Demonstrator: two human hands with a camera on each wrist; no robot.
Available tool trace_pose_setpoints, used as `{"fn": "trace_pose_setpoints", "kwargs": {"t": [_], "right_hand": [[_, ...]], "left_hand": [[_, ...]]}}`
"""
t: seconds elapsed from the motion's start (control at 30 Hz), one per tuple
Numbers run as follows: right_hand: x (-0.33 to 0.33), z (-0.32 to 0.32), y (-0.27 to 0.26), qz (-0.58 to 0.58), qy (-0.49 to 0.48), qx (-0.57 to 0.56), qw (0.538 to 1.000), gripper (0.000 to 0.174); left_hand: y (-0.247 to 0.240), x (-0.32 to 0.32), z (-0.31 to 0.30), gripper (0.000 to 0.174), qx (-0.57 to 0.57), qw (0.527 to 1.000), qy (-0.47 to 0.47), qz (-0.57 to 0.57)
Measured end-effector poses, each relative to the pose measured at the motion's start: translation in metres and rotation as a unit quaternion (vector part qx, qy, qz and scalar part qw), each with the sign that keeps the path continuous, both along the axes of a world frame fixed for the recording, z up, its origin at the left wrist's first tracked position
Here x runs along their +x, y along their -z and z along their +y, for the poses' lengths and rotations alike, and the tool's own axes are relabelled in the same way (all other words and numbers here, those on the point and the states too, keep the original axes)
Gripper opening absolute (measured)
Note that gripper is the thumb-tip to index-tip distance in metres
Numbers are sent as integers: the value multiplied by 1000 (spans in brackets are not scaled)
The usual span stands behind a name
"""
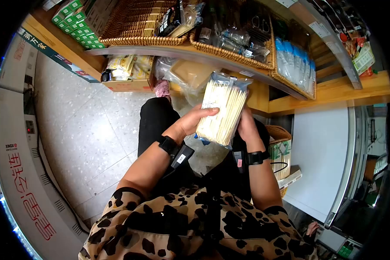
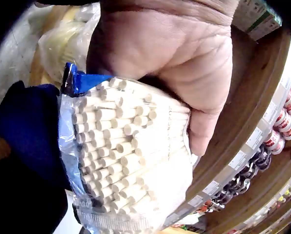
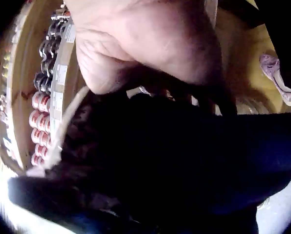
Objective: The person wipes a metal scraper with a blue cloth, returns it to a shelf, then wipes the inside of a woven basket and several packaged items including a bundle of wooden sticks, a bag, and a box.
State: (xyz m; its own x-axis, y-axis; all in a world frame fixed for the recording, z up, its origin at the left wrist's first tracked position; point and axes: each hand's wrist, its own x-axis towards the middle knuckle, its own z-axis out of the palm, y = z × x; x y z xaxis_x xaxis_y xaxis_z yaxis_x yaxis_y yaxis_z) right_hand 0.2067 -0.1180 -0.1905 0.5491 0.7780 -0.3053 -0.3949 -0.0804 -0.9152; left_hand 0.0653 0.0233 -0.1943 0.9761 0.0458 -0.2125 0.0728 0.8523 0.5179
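A clear plastic pack of bamboo skewers is held upright in front of the lap, its top leaning toward the shelf. My left hand grips the pack's left side, with the thumb lying across its front and the fingers behind it. In the left wrist view, the blunt round ends of the skewers face the camera below the left hand. At the pack's right edge, my right hand holds it from the side, its fingers mostly hidden behind. The right hand is partly in shadow in its wrist view.
Ahead is a wooden shelf with wicker baskets of packaged goods and blue-topped packets. Beneath it stands a carton of yellow packets. White freezers line the left; a basket stands by the right knee.
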Motion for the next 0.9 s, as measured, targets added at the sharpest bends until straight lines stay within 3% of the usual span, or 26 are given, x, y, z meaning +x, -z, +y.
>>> {"fn": "trace_pose_setpoints", "kwargs": {"t": [0.03, 0.07, 0.2, 0.3, 0.37, 0.43, 0.5, 0.57, 0.6, 0.63, 0.7, 0.73, 0.77, 0.83, 0.9], "right_hand": [[-4, -2, 4, -30, -31, -54, 998, 54], [-11, -4, 8, 101, 46, -85, 990, 47], [-14, -6, -14, 0, 4, -74, 997, 37], [3, -14, 5, -71, 104, -88, 988, 37], [14, -24, 5, -98, 231, -66, 966, 32], [14, -27, -35, -88, 265, 16, 960, 28], [4, -22, -74, -219, 286, 47, 932, 26], [-29, -11, -123, -372, 198, 25, 907, 26], [-31, -9, -122, -534, 143, 9, 833, 28], [-37, 0, -128, -614, 33, 22, 788, 34], [-52, 16, -117, -710, -155, -69, 684, 41], [-55, 21, -100, -732, -163, -83, 656, 41], [-56, 24, -88, -753, -174, -96, 628, 41], [-50, 32, -87, -743, -144, -109, 644, 38], [-42, 40, -89, -748, -62, -120, 650, 35]], "left_hand": [[0, 0, 0, 51, 0, 1000, 8, 3], [0, 2, 0, 51, 1, 1000, 15, 4], [2, -1, -2, 52, -15, 1000, 21, -10], [-2, 0, -1, 51, -16, 1000, 17, -12], [-2, 0, 0, 51, -12, 1000, -4, -15], [-5, 1, 4, 50, 2, 1000, -27, -8], [-8, 1, 5, 49, 15, 999, -41, -2], [-11, 3, 3, 49, 30, 999, -41, 4], [-14, 3, 1, 52, 26, 999, -21, 9], [-9, 4, -2, 53, 49, 998, -29, -8], [4, 4, -9, 55, 97, 993, -47, -44], [-1, 4, -11, 55, 47, 998, -27, -37], [-6, 0, -12, 53, 80, 996, -32, -35], [3, 2, -9, 55, 145, 989, -30, -25], [8, -1, -9, 54, 96, 995, -12, -27]]}}
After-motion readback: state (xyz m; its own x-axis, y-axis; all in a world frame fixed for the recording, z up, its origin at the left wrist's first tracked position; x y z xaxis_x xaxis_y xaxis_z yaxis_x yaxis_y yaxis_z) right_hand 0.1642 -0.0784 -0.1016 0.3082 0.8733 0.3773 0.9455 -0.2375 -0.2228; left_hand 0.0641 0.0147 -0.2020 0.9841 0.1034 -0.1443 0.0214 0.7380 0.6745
